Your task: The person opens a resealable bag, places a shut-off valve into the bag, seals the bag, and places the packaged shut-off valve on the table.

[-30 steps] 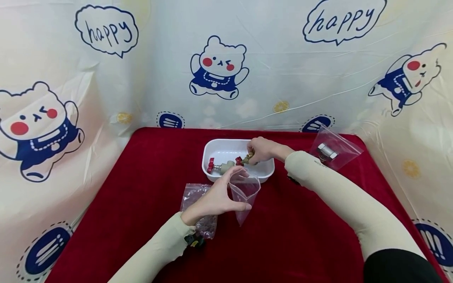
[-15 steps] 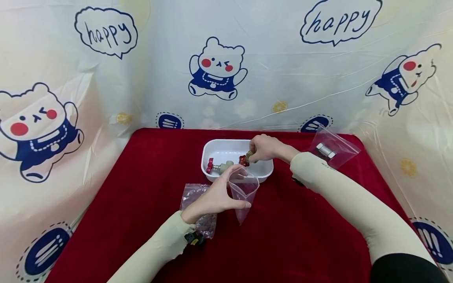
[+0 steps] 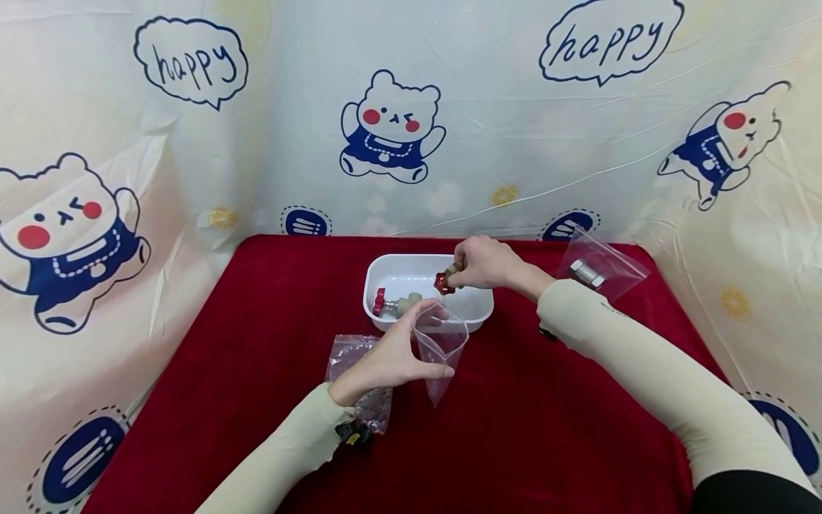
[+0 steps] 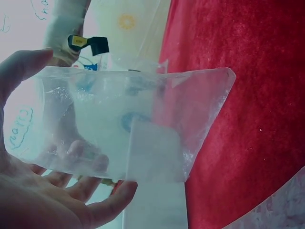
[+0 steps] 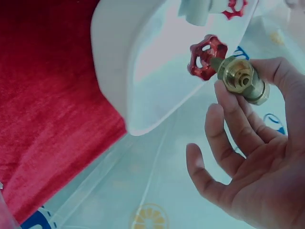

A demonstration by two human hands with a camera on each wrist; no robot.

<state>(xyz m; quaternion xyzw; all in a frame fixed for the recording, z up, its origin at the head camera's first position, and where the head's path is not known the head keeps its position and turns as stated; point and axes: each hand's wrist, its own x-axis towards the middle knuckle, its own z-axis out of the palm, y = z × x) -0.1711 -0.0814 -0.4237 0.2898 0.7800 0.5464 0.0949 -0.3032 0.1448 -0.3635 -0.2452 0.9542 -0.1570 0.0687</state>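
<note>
My right hand (image 3: 485, 264) pinches a brass valve (image 5: 243, 81) with a red handwheel (image 5: 207, 57) between thumb and fingers, above the white plastic tub (image 3: 483, 307). Threads inside the valve's open end show in the right wrist view. My left hand (image 3: 390, 358) holds a clear plastic bag (image 3: 443, 350) with its mouth spread, in front of the tub; thumb and fingers lie on opposite sides of it (image 4: 143, 95). Inside the tub lies a second valve (image 3: 401, 305), with a grey-beige body and a red handwheel, partly hidden behind the left fingers.
A zip bag (image 3: 604, 265) with a metal nut-ended fitting lies at the back right of the red cloth (image 3: 526, 428). More clear plastic bags (image 3: 343, 351) lie under my left wrist. A printed curtain (image 3: 501, 135) stands behind and at both sides.
My right hand has lifted the brass valve up from the tub, its red handwheel now tilted toward the left. My left hand keeps the bag spread in nearly the same place.
</note>
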